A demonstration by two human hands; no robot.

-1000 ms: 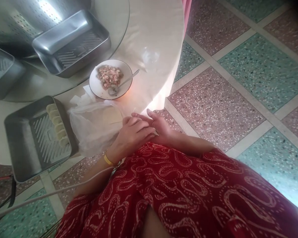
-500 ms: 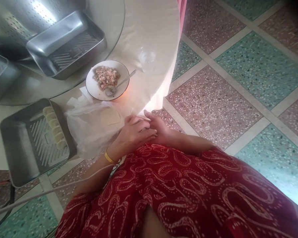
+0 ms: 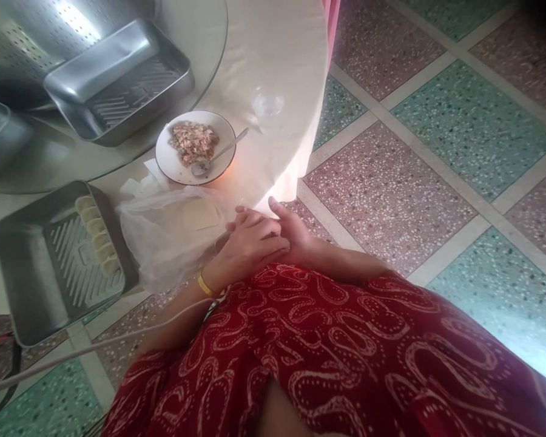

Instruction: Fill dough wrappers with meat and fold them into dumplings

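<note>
The left hand [image 3: 250,243] lies over the right hand [image 3: 295,233] at the table [image 3: 273,54] edge, fingers curled together; whatever they press between them is hidden, so I cannot tell what they clamp. Just beside them a wrapper [image 3: 201,213] lies on a clear bag [image 3: 164,237]: thin, soft, light, likely to tear or stick, best lifted by its edge. Above it a bowl [image 3: 175,170] holds filling [image 3: 195,142] and a spoon [image 3: 216,156]. A tray [image 3: 22,273] to the left carries a row of dumplings [image 3: 96,233]; the bag's folds crowd the wrapper
</note>
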